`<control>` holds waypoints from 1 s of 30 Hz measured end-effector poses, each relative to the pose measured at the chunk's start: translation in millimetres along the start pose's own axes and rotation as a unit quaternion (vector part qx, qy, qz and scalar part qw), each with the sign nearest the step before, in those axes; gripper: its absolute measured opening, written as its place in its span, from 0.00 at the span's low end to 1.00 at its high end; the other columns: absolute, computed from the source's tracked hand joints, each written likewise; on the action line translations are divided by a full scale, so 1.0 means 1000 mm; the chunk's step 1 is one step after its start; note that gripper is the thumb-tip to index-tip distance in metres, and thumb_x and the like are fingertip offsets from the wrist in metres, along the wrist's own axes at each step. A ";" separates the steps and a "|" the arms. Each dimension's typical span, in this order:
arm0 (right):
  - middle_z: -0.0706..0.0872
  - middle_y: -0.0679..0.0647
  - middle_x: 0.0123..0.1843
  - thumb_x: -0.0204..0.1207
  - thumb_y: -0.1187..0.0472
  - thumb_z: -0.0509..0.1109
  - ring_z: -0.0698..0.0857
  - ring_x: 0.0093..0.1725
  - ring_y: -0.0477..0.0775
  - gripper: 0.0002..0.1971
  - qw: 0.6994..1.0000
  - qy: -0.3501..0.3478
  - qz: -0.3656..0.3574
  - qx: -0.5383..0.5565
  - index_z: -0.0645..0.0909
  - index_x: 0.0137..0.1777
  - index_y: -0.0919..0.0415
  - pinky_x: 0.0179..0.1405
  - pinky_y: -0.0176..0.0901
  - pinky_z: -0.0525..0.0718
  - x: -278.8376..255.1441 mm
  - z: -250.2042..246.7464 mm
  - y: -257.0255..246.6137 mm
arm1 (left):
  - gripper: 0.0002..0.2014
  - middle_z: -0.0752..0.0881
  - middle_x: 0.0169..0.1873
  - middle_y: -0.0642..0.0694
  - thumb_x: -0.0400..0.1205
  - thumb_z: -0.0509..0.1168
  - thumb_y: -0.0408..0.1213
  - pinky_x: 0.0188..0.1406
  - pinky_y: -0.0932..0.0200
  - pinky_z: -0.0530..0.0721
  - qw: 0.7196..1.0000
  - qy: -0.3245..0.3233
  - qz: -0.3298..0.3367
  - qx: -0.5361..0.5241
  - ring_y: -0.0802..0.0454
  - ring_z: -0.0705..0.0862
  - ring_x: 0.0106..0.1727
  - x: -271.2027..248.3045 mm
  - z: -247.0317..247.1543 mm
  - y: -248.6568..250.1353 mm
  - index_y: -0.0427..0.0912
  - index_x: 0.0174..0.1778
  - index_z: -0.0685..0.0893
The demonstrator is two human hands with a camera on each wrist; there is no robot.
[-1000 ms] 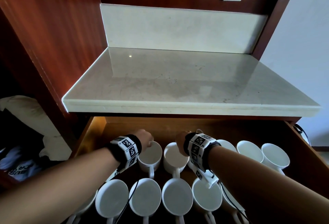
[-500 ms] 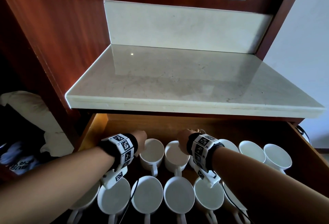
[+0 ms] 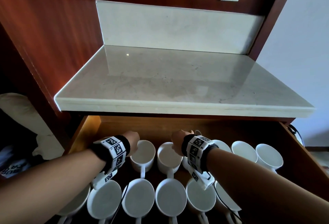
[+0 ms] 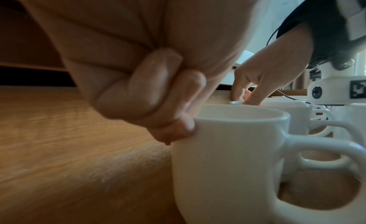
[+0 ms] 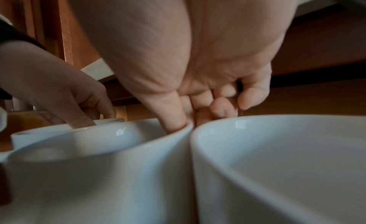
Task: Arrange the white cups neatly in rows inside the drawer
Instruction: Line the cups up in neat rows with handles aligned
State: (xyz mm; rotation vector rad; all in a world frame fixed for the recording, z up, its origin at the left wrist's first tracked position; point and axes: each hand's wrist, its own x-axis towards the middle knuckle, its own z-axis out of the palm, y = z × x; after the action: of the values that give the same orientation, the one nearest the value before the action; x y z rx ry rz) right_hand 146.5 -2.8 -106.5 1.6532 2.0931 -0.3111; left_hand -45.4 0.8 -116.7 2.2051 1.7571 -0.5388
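Observation:
White cups stand in two rows in the open wooden drawer (image 3: 156, 127), handles toward me. My left hand (image 3: 135, 143) pinches the far left rim of a back-row cup (image 3: 142, 156); in the left wrist view its curled fingers (image 4: 174, 130) press on that cup's outer wall (image 4: 233, 164). My right hand (image 3: 175, 145) pinches the rim of the neighbouring cup (image 3: 168, 158). Seen from the right wrist, the thumb (image 5: 174, 117) is inside that cup (image 5: 99, 164) and the other fingers are behind it. Another cup (image 5: 277, 172) touches it on the right.
Several cups fill the front row (image 3: 138, 198), partly under my forearms. More back-row cups (image 3: 243, 150) stand to the right. A pale stone counter (image 3: 178, 85) overhangs the drawer's back. Bare drawer floor lies left of and behind my left hand.
Both hands keep their hold on the same two back-row cups, which have hardly shifted. My left wrist has drawn a little to the left, and the head view has tilted.

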 end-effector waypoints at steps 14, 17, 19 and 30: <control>0.87 0.57 0.61 0.77 0.57 0.63 0.85 0.61 0.60 0.13 0.997 0.065 0.006 0.035 0.84 0.57 0.58 0.58 0.46 0.84 -0.021 -0.006 0.075 | 0.21 0.86 0.56 0.36 0.83 0.64 0.51 0.46 0.54 0.77 0.996 0.074 0.041 0.035 0.39 0.84 0.57 -0.021 -0.048 0.055 0.34 0.56 0.83; 0.87 0.59 0.59 0.78 0.55 0.67 0.85 0.62 0.60 0.14 0.999 0.029 -0.012 -0.005 0.84 0.58 0.62 0.54 0.42 0.81 -0.027 0.002 0.085 | 0.19 0.86 0.57 0.36 0.84 0.64 0.48 0.47 0.54 0.80 0.998 0.038 0.039 0.036 0.40 0.85 0.57 -0.021 -0.039 0.081 0.33 0.57 0.84; 0.87 0.60 0.60 0.79 0.53 0.66 0.85 0.63 0.60 0.15 0.999 0.030 -0.020 -0.010 0.84 0.59 0.63 0.55 0.43 0.82 -0.027 0.007 0.087 | 0.18 0.86 0.58 0.37 0.84 0.64 0.46 0.50 0.54 0.82 0.998 0.024 0.028 0.051 0.41 0.86 0.58 -0.018 -0.032 0.091 0.34 0.59 0.85; 0.86 0.61 0.62 0.80 0.63 0.64 0.86 0.62 0.62 0.13 0.999 0.049 -0.019 0.001 0.83 0.62 0.64 0.54 0.47 0.85 -0.025 0.011 0.083 | 0.13 0.86 0.61 0.38 0.84 0.62 0.34 0.52 0.55 0.82 0.995 0.000 -0.019 0.100 0.42 0.85 0.62 -0.005 -0.024 0.104 0.36 0.62 0.84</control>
State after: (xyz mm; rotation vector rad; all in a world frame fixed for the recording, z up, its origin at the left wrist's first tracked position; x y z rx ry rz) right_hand 233.2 -7.8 -96.2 1.6635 2.1987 -0.2482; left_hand 57.5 -16.3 -95.0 2.3056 1.8187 -0.7546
